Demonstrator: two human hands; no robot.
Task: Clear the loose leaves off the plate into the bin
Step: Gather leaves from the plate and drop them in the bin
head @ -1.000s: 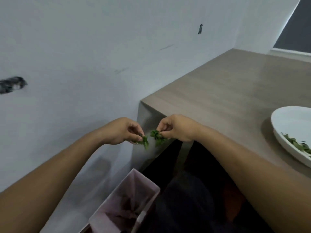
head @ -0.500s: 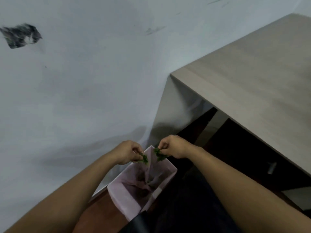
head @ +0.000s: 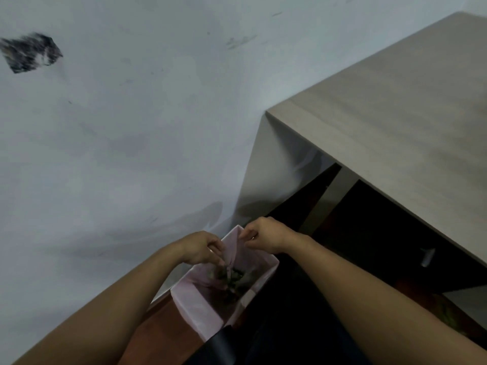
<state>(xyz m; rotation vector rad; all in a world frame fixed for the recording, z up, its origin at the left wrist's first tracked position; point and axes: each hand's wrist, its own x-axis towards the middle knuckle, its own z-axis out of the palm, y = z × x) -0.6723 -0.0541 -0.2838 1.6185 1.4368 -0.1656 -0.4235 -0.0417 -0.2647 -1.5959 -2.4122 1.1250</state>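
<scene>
A small bin [head: 200, 309] lined with a pale pink bag stands on the floor by the wall. Green leaves [head: 232, 277] lie blurred inside it. My left hand [head: 201, 247] hovers over the bin's far left rim, fingers curled downward and apart, holding nothing. My right hand [head: 263, 238] is just beside it over the far corner, thumb and fingers slightly parted, with no leaf between them. The plate is out of view.
The wooden table [head: 395, 106] juts in from the right, its corner above and right of the bin. A grey-white wall [head: 118, 140] with a dark scuff [head: 29, 54] fills the left. Dark space lies under the table.
Both hands held green leaves pinched over the bin half a second ago. Now the leaves are out of the fingers and lie in the bin. My view has tilted further down.
</scene>
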